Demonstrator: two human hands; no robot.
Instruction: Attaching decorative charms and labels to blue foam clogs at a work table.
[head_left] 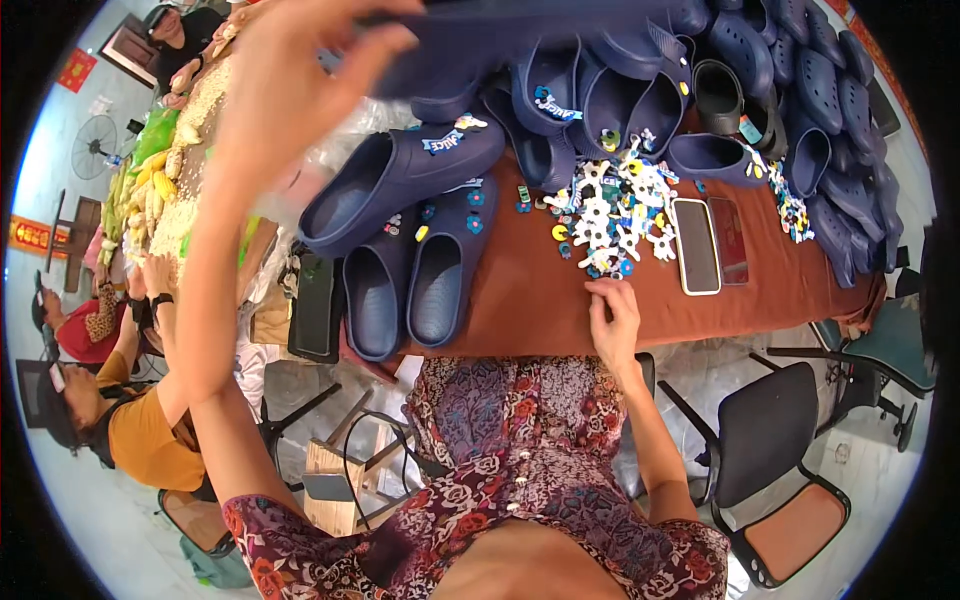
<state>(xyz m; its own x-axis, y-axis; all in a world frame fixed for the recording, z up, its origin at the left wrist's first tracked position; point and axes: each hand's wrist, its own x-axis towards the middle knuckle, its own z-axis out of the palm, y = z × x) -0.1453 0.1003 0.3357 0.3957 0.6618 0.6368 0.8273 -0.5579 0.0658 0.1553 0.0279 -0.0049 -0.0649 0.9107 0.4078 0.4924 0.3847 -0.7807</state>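
My left hand (300, 80) is raised high over the left of the table, blurred by motion, thumb and fingers closing on the end of a dark blue clog (520, 40), also smeared. My right hand (613, 318) rests at the near edge of the brown cloth (530, 290), its fingers curled in and their tips close to a pile of shoe charms (615, 205). Whatever those fingertips may hold is hidden. The charms are small, white, blue and yellow. Left of them lie a pair of blue clogs (437, 290) and a larger clog (400, 185) with charms on top.
Many blue clogs (800, 60) are heaped at the back right. A white-framed phone (698, 245) lies right of the charms, a black case (316, 305) at the table's left. Black chairs (770, 430) stand right. People sit at a corn-covered table (200, 120) on the left.
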